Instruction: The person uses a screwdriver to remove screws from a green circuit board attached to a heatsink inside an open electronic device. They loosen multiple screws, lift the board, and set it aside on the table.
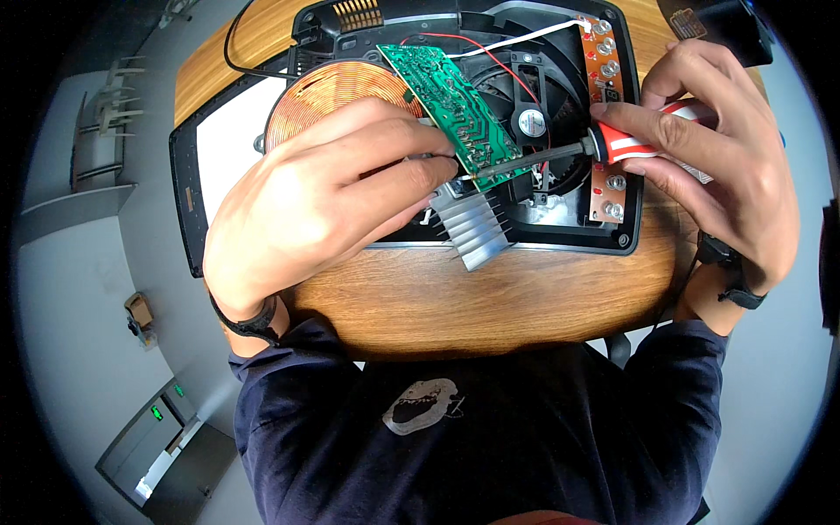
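My left hand [341,179] is closed on the lower left edge of a green circuit board [451,114], which is tilted with its soldered side showing. A finned metal heat sink [475,229] juts from the board's near end. In my right hand [722,131] is a screwdriver with a red and white handle [623,143]; its dark shaft points left, and the tip lies at the board's near corner by my left fingertips. Whether the tip touches a screw cannot be made out. Behind my left hand sits a round copper coil [337,101].
The open black housing [626,241] lies on a wooden table [472,302]. Inside it are a fan [530,123] and an orange-brown strip board [605,188] with several clear round parts. A red wire and a white cable [521,38] run behind the green board. A dark object [731,26] is at the far right.
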The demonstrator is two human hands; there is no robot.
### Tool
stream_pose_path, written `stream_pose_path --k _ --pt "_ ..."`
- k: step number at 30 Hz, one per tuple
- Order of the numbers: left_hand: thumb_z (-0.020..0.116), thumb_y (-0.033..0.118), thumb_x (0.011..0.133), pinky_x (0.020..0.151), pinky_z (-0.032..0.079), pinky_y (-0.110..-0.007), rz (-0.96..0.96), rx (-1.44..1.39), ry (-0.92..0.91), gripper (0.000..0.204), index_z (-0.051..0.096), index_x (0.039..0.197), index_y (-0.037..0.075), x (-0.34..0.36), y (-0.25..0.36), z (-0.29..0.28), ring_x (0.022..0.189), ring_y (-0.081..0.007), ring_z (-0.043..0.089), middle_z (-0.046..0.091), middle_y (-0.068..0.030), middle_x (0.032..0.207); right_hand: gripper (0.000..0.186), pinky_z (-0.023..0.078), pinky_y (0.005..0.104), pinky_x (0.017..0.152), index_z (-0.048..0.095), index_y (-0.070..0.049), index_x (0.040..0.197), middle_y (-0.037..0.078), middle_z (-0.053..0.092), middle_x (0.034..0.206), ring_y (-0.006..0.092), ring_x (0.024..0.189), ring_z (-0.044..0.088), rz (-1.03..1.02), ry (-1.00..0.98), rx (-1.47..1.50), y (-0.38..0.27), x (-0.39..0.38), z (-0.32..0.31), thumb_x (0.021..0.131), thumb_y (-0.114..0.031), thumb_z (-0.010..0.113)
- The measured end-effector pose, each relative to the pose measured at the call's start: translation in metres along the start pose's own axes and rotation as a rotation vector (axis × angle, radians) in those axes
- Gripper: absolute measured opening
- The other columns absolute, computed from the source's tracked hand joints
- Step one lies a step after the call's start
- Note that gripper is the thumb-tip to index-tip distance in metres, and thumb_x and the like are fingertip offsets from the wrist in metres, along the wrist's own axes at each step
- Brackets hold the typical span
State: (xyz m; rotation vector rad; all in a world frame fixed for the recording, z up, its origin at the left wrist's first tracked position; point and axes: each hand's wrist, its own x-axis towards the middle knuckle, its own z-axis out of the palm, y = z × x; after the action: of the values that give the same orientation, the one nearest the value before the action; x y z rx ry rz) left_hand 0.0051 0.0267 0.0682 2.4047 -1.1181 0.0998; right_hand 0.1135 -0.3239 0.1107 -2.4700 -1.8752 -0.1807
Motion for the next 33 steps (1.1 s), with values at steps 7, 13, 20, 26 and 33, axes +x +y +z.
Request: stream_pose_path --k 7,13,20,26,33 --pt "0.083 0.003 0.091 0.096 0.060 -0.045 0.008 0.004 0.011 0.024 0.081 0.114 -0.005 -0.002 -0.001 0.002 0.112 -0.0366 0.075 0.077 -0.0180 0.124 0.049 0.054 0.0568 0.103 0.089 -0.010 0.125 0.008 0.063 0.104 0.0370 0.119 0.064 0.009 0.008 -0.111 -0.004 0.000 0.000 0.079 -0.029 0.084" --pt "0.082 0.003 0.091 0.096 0.060 -0.045 -0.015 -0.002 0.006 0.024 0.082 0.114 -0.004 -0.002 0.001 0.002 0.112 -0.0360 0.074 0.076 -0.0179 0.125 0.050 0.051 0.0609 0.114 0.089 -0.012 0.125 0.008 0.063 0.102 0.0371 0.116 0.065 0.028 0.027 -0.108 -0.007 0.001 0.000 0.078 -0.028 0.085" --pt "0.083 0.003 0.090 0.097 0.060 -0.045 -0.010 0.003 0.012 0.025 0.082 0.114 -0.004 -0.002 0.000 0.003 0.112 -0.0360 0.074 0.076 -0.0179 0.126 0.050 0.049 0.0619 0.120 0.089 -0.011 0.124 0.008 0.063 0.099 0.0336 0.107 0.067 0.034 0.029 -0.087 -0.009 0.004 0.000 0.077 -0.027 0.086" --pt "0.083 0.002 0.088 0.097 0.061 -0.045 -0.035 0.022 -0.016 0.028 0.082 0.115 -0.004 -0.004 0.003 0.002 0.112 -0.0359 0.074 0.076 -0.0177 0.125 0.052 0.049 0.0619 0.123 0.089 -0.015 0.125 0.007 0.065 0.099 0.0317 0.107 0.068 0.044 0.067 -0.100 -0.012 0.003 0.005 0.074 -0.025 0.088" --pt "0.084 0.003 0.086 0.098 0.061 -0.045 -0.031 0.040 -0.013 0.031 0.082 0.116 -0.004 -0.004 0.003 0.003 0.113 -0.0361 0.075 0.076 -0.0176 0.124 0.053 0.053 0.0589 0.119 0.090 -0.017 0.124 0.006 0.068 0.101 0.0299 0.106 0.070 0.067 0.142 -0.158 -0.020 0.010 0.007 0.071 -0.022 0.089"
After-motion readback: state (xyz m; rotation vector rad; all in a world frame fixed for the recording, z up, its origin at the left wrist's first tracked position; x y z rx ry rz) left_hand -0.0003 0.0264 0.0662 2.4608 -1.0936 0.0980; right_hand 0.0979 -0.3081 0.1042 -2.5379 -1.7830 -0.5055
